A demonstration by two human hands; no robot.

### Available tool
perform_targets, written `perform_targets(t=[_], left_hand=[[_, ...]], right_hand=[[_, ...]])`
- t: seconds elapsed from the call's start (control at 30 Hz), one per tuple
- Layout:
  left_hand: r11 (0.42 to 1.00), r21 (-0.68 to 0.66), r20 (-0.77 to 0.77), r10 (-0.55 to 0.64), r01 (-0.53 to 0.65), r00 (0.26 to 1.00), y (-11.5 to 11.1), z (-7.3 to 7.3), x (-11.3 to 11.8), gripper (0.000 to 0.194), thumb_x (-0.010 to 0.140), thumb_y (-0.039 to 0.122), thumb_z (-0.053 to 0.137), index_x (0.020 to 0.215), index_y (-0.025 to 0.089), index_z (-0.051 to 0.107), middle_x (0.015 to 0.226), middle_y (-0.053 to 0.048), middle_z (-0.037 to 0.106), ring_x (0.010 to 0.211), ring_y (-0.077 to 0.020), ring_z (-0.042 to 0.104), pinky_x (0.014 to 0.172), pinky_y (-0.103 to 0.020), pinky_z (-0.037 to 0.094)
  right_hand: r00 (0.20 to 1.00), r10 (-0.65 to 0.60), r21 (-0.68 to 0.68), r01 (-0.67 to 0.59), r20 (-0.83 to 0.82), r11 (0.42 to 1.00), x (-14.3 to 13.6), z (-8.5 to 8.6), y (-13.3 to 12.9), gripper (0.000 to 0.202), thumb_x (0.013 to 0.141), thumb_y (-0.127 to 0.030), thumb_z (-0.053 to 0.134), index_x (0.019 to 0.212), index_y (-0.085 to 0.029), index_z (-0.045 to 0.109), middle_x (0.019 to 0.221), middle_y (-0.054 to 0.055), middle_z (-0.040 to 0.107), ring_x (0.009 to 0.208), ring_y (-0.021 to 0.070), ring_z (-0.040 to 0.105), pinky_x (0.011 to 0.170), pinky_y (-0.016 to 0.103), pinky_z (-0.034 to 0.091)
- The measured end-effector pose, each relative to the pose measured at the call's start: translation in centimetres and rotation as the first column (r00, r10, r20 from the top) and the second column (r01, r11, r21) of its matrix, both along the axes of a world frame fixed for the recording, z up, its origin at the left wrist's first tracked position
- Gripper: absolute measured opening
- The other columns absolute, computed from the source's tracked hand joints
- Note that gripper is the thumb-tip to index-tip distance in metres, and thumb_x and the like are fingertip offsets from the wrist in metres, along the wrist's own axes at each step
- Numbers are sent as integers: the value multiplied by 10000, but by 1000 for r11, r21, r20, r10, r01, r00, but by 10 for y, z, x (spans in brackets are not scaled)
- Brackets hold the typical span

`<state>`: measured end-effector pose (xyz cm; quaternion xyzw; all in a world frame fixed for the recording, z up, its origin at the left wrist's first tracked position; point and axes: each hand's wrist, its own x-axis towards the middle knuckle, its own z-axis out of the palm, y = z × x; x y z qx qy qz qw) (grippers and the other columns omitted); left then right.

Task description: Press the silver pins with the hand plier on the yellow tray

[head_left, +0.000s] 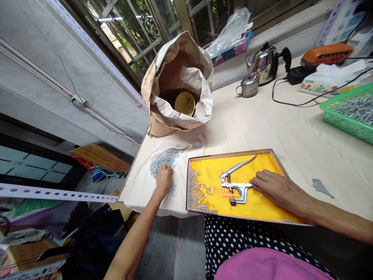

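Note:
My left hand (164, 179) is at a loose pile of small silvery screw-like pieces (163, 160) on the cloth. Its fingers are drawn together among the pieces; what they pinch is hidden. A shallow tray (230, 154) with a bright yellow bottom lies to the right of the pile. Inside it are snap-fastener pliers (239, 186), the upper lever raised and the jaw facing left. My right hand (272, 189) reaches over the tray's right side, fingers closed on the pliers' lower handle. More small metal pieces (196, 192) are scattered at the tray's left end.
Behind the pile stands an open paper sack (175, 120) with a round yellowish container (185, 103) inside. A steel kettle (265, 64), a metal cup (250, 86) and a green basket (346, 120) of metal pieces are farther right. A grey scrap (322, 187) lies beside the tray.

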<state>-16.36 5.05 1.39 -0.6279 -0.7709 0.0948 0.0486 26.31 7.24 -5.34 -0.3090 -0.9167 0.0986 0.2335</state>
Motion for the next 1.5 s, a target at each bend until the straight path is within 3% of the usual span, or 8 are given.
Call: perform_targets(t=[0.5,0.67,0.77,0.83,0.9,1.0,1.1,1.5], left_hand=[[969,-117,-14,-222,219,975,45,10,3,275,903,36,436,847,135,686,1008,-159,653,1054,-267,526,767,-340,427],[973,-50,8,-225,225,974,43,20,7,227,909,97,465,881,125,688,1010,-166,676,1049,-278,564,818,-350,446],[986,119,233,-145,120,962,30,23,36,203,910,215,508,905,134,694,931,-125,701,931,-251,614,820,-343,456],[989,144,577,-72,-15,814,13,21,69,211,869,331,577,847,158,697,794,-63,694,752,-201,622,728,-306,463],[998,18,831,22,-66,555,-8,17,107,275,800,431,632,777,162,687,693,-27,654,619,-160,574,606,-269,439],[968,-234,936,250,-93,246,-33,10,155,381,673,527,724,708,152,666,569,14,567,483,-113,473,475,-238,365],[936,-333,929,346,-117,129,-38,5,180,446,588,561,777,679,140,657,515,33,526,441,-89,427,445,-224,333],[939,-332,900,343,-87,270,-31,-11,193,443,620,571,735,653,138,645,506,21,534,438,-84,427,447,-223,296]], right_hand=[[998,0,40,-2,60,999,-1,0,0,236,1003,-186,395,885,-203,598,825,50,560,752,201,485,657,335,344],[995,-17,85,8,102,996,-2,3,-1,203,998,-170,424,866,-189,578,827,44,545,764,199,459,670,328,326],[988,-15,94,0,152,996,-3,9,-1,202,996,-153,430,848,-179,565,838,49,550,781,195,448,682,321,321],[984,0,97,-17,176,995,-4,13,-1,205,996,-137,426,852,-174,568,842,50,556,768,188,435,677,316,314],[979,-19,111,-4,203,994,-4,15,1,211,1001,-142,421,854,-171,570,835,51,557,768,189,426,672,318,302],[968,-30,106,4,250,994,-3,16,2,209,1011,-157,409,887,-168,577,842,55,564,787,192,427,670,323,289],[962,-25,86,2,271,996,-3,16,2,204,1012,-154,400,914,-167,578,861,59,573,810,195,434,668,324,285],[957,-23,54,8,291,999,-4,17,2,180,1004,-140,408,941,-168,574,902,71,593,841,204,456,669,328,296]])
